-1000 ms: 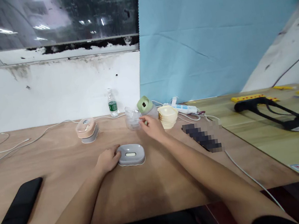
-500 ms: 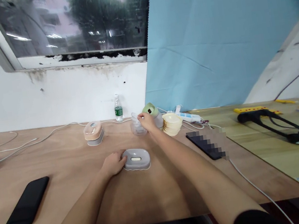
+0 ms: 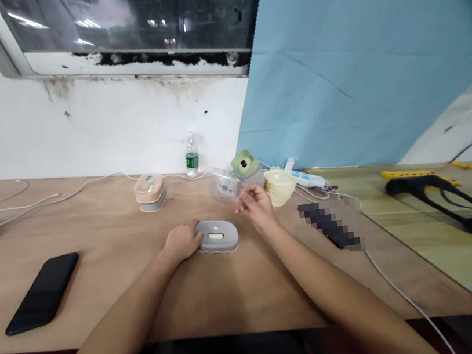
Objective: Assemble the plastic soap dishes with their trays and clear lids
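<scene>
My left hand (image 3: 183, 242) has its fingers closed around the left end of a grey oval dish (image 3: 227, 234), which lies flat on the table with a pale slotted piece in its middle. To the right, my right hand (image 3: 259, 207) is raised over the table, thumb and fingertips pinched together. Whatever is between those fingertips is too small to make out. Just behind it sits a group of clear plastic pieces (image 3: 225, 186). A stack of cream-coloured shells (image 3: 280, 187) stands close beyond the right hand, next to a green part (image 3: 245, 164) resting on grey ones.
A peach-topped grey container (image 3: 150, 192) and a water bottle (image 3: 191, 157) stand toward the wall. Black phone (image 3: 43, 293) lies at left, a partly blurred dark device (image 3: 329, 226) at right. White cables run to a power strip (image 3: 306, 179). A black frame-shaped object (image 3: 445, 200) lies far right.
My right hand has drawn back from the clear plastic pieces toward me and rightward. My left hand stays on the grey dish. The camera view has tilted down.
</scene>
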`<action>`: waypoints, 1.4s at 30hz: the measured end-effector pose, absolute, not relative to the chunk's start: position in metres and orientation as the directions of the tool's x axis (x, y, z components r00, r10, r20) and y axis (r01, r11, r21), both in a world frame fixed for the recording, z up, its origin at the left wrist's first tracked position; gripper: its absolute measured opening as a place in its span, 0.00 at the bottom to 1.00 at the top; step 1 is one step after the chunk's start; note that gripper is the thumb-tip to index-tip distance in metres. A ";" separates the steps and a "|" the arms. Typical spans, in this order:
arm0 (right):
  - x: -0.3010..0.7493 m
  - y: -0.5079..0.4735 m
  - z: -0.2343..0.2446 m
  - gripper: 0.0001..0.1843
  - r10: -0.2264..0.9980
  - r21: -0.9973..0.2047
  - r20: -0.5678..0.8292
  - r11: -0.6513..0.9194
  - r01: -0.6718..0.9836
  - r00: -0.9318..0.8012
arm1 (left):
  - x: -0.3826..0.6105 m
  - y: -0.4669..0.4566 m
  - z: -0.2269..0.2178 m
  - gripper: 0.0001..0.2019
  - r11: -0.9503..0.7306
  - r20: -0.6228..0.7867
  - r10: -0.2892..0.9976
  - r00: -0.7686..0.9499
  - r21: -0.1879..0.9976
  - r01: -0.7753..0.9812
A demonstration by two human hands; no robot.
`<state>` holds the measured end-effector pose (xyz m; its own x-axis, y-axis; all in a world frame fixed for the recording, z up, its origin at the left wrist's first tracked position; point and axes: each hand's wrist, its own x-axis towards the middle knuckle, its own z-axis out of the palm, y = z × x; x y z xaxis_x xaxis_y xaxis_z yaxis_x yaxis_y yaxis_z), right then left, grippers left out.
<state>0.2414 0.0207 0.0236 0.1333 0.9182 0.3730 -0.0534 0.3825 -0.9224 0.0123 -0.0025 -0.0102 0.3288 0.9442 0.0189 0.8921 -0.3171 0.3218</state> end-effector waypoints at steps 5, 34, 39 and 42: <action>0.245 -0.010 -0.011 0.23 0.993 -0.986 0.117 0.119 -0.113 0.026 | 0.014 -0.002 -0.009 0.20 -0.301 0.028 0.951 0.309 0.328 0.895; 0.265 -0.006 -0.019 0.26 0.969 -0.617 0.208 0.238 0.750 -0.136 | -0.002 -0.011 0.012 0.25 -0.406 0.091 0.904 0.418 0.487 0.773; 0.264 -0.005 -0.022 0.22 0.975 -0.693 0.197 0.212 0.689 -0.101 | 0.002 -0.012 0.008 0.27 -0.400 0.047 0.901 0.431 0.477 0.782; 0.263 -0.003 -0.025 0.24 0.978 -0.746 0.164 0.209 0.632 -0.129 | 0.001 -0.009 0.003 0.27 -0.426 0.089 0.893 0.441 0.483 0.765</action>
